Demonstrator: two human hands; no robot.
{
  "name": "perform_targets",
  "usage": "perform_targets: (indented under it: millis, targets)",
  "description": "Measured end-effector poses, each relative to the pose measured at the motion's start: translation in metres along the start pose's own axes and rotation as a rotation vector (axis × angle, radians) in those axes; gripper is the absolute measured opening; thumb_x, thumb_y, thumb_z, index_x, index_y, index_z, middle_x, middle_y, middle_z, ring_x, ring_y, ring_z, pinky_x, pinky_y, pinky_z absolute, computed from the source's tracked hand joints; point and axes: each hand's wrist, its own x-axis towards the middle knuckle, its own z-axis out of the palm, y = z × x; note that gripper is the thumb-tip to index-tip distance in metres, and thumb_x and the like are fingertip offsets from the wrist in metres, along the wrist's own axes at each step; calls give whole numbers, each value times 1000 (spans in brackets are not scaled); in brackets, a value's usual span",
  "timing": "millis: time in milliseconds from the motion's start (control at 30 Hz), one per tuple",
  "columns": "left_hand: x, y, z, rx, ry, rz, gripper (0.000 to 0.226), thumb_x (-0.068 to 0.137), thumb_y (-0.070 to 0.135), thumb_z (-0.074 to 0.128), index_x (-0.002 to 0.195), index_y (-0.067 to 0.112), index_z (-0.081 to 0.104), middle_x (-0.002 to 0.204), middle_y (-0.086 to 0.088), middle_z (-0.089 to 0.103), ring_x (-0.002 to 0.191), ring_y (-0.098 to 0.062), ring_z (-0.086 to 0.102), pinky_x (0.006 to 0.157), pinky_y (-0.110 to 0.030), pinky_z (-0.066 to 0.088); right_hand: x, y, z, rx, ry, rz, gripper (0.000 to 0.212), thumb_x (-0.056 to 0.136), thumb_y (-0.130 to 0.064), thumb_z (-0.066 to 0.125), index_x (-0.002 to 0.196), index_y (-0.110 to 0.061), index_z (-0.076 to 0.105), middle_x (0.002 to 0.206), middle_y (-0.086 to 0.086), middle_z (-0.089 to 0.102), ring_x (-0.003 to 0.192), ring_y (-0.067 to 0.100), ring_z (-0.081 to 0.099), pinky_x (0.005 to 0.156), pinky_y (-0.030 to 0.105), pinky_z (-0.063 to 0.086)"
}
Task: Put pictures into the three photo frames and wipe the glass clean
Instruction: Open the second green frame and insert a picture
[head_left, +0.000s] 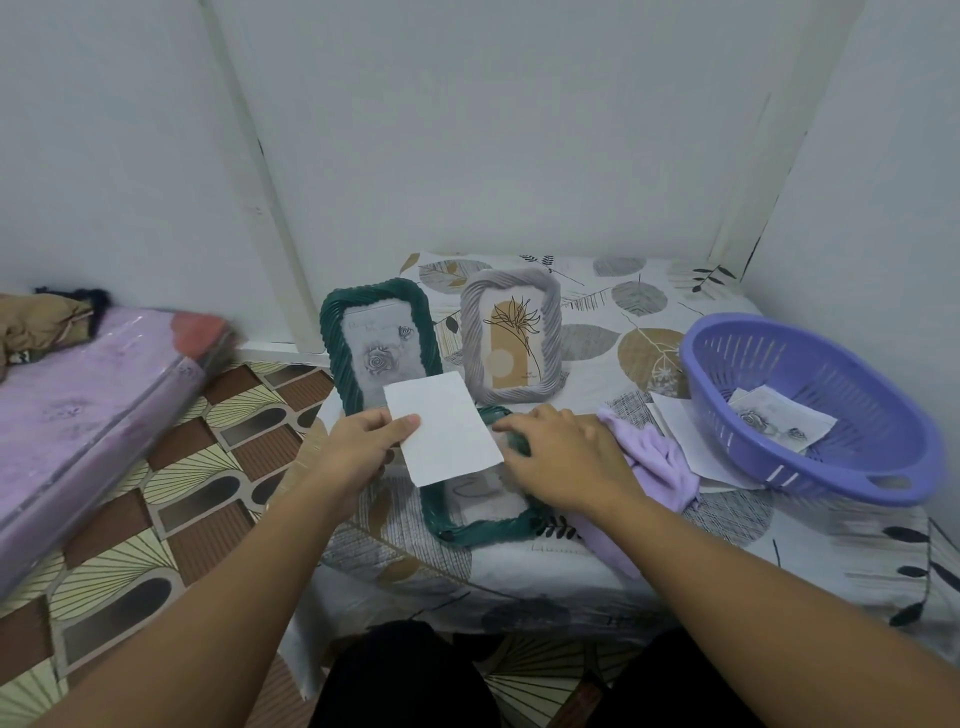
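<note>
Pinching the thin white paper picture (444, 428) at nine o'clock, left hand (358, 447) — floppy; right hand (563, 457) grips flat green ridged frame (480, 522).

The table cover (597, 306) was white with grey, tan and black leaf prints. Two frames were dark green, one upright (332, 332) with a grey rose picture, one flat (488, 530). The third frame (470, 332) was pale grey, its picture tan with a black line-drawn plant. The paper (444, 431) was white, the cloth (660, 462) lilac, the basket (810, 405) violet-blue. The floor (156, 493) showed brown, cream and grey fan shapes.
</note>
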Motion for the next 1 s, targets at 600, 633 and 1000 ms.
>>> perform_targets:
  millis: [600,633,1000]
  targets:
    - [-15,-21,25,940,140,350,33,88,61,64,85,28,62,83,10,61,79,-11,59,68,-32,52,4,16,-8,231,14,306,51,73,-54,55,123,-42,53,101,-13,72,92,12,67,80,40,59]
    - [-16,-23,26,981,142,358,37,85,66,64,89,29,63,87,10,59,84,-13,58,71,-34,53,3,13,-11,212,6,299,50,74,-52,56,123,-41,54,99,-14,71,91,11,66,78,38,58]
    - [-30,-21,37,1039,105,285,62,84,62,67,135,27,60,117,-3,46,121,-26,38,96,-40,45,-8,-11,-16,-83,-78,221,30,89,-41,58,109,-19,56,72,-9,46,80,23,50,79,34,36]
